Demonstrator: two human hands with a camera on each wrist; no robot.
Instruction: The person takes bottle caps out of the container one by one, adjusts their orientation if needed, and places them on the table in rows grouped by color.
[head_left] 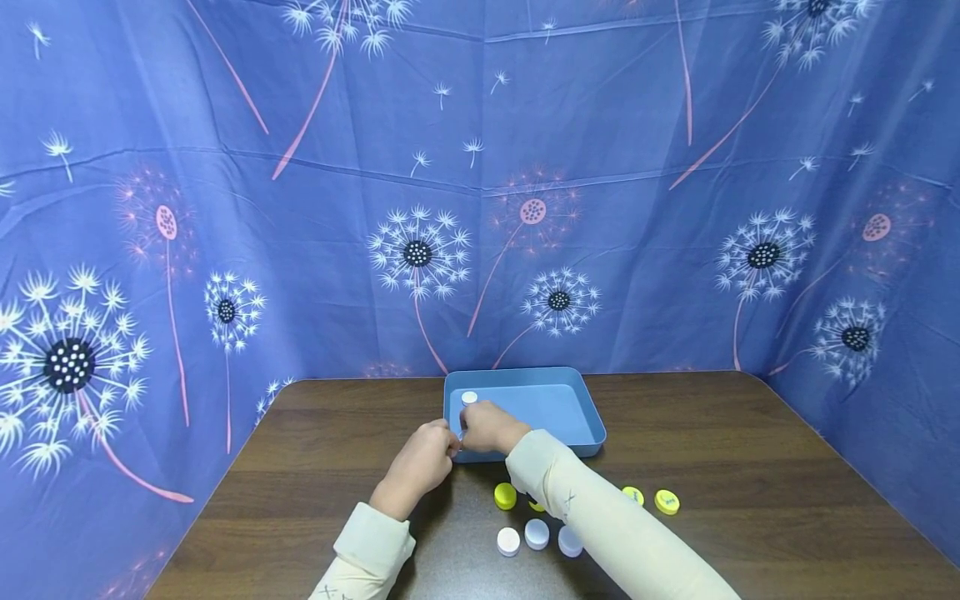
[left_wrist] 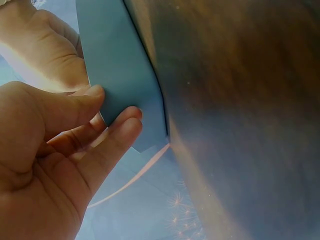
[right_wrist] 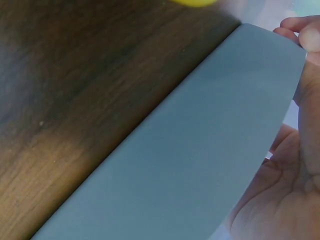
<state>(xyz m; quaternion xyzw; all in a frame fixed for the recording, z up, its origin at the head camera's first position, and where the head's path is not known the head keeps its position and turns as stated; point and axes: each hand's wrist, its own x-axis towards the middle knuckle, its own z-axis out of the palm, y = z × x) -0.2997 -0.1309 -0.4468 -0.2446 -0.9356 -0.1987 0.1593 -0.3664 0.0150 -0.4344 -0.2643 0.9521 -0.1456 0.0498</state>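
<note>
My left hand (head_left: 422, 461) is at the front left corner of a blue tray (head_left: 540, 408). In the left wrist view, its thumb and fingers pinch the tray wall (left_wrist: 120, 65) near the corner. Reaching over the front rim, my right hand (head_left: 491, 427) has its fingers down inside the tray close to the left fingertips. Its fingertips are mostly hidden, so whether they hold anything cannot be made out. A round white cap (head_left: 469, 398) lies in the tray behind the right hand.
In front of the tray, white caps (head_left: 508, 542) lie on the brown wooden table (head_left: 750, 467). Several yellow caps, one near the middle (head_left: 506, 496) and one farther right (head_left: 667, 502), lie there too. The right sleeve (head_left: 607, 517) partly covers some caps. Blue patterned cloth (head_left: 637, 208) hangs behind.
</note>
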